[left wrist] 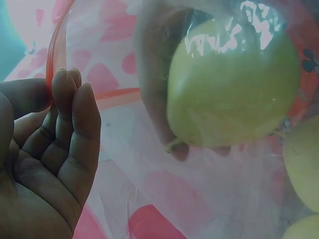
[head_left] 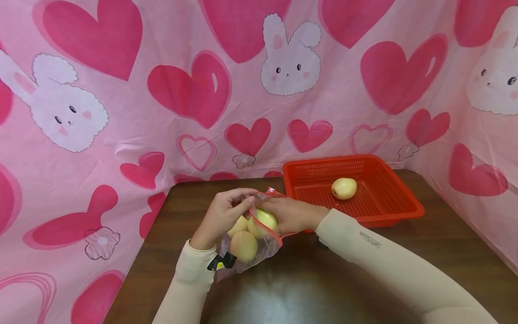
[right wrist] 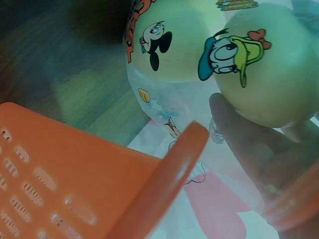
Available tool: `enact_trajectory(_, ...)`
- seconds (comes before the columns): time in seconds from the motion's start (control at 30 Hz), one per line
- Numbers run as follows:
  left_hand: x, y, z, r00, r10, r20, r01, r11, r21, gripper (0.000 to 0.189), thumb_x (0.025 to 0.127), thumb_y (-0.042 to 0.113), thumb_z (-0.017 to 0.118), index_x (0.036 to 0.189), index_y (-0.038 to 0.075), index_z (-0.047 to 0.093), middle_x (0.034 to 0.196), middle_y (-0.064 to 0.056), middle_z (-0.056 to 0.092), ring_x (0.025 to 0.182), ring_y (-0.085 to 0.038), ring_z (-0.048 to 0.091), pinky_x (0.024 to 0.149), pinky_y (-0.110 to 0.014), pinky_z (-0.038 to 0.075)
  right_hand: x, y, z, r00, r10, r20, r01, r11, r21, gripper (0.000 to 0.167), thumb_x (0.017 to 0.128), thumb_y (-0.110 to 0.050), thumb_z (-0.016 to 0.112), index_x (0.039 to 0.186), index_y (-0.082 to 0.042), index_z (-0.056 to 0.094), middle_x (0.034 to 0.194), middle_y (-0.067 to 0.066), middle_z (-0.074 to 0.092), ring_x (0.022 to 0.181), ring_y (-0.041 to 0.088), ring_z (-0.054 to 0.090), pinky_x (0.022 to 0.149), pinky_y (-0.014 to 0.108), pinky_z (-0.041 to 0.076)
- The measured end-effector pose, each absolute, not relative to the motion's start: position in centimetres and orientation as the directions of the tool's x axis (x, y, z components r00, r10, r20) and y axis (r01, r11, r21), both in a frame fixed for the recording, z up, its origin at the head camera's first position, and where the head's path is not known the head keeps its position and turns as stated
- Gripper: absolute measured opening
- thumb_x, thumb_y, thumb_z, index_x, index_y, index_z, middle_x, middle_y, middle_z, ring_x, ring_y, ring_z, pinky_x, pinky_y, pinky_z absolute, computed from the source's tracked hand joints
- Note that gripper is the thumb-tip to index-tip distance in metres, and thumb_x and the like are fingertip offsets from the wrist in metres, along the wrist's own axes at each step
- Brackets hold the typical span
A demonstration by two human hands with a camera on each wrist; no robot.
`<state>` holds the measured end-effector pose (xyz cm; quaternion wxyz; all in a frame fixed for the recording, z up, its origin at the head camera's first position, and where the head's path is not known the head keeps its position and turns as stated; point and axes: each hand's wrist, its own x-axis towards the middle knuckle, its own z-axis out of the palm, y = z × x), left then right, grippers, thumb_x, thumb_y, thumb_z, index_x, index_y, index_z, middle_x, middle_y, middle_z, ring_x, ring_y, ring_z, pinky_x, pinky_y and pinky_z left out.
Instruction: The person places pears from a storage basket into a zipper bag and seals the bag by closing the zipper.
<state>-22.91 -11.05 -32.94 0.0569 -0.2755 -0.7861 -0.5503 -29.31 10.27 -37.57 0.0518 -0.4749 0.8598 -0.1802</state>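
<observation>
A clear zip bag [head_left: 262,256] with a red zip rim and cartoon prints stands on the table, holding several pale yellow pears [head_left: 244,246]. My left hand [head_left: 224,217] pinches its red rim between thumb and fingertips, as the left wrist view shows. Inside the bag's mouth, my right hand [head_left: 289,214] holds a pear [left wrist: 234,89], fingers around its side and fingertips by its stem. Other pears show at the right edge of the left wrist view. Bag film and glare partly cover the right fingers.
Just right of the bag, a red perforated basket [head_left: 400,191] holds one pear [head_left: 344,188]; its rim is close under my right wrist. The brown wooden table [head_left: 323,288] meets a pink heart-and-rabbit cloth [head_left: 251,103] behind and at the sides.
</observation>
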Motion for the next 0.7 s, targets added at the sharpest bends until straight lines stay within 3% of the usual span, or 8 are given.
enact_trajectory(0.3,-24.8,-11.6,-35.4,-0.832,0.377,0.408,0.513,0.239,0.824,0.025,0.092,-0.001,0.063,0.117,-0.002,0.067,0.074,-0.005,0.066,0.063,-0.024,0.061,0.063,-0.031,0.055,-30.0,9.3,-38.4,-0.507,-0.858,0.087,-0.837,0.465,-0.289,0.078,0.075,-0.046,0.080,0.143,-0.024,0.048,0.137,-0.007,0.051,0.120,0.010,0.048,0.103,0.033,0.040)
enact_trajectory(0.7,-25.0,-11.6,-35.6,-0.804,0.396,0.443,0.553,0.226,0.802,0.021,0.094,0.011,0.065,0.114,0.003,0.070,0.071,0.000,0.065,0.062,-0.020,0.061,0.061,-0.032,0.055,-30.3,9.0,-38.9,-0.528,-0.849,0.025,-0.830,0.509,-0.229,0.085,0.072,-0.039,0.083,0.146,-0.022,0.043,0.133,-0.004,0.053,0.109,0.012,0.055,0.098,0.028,0.044)
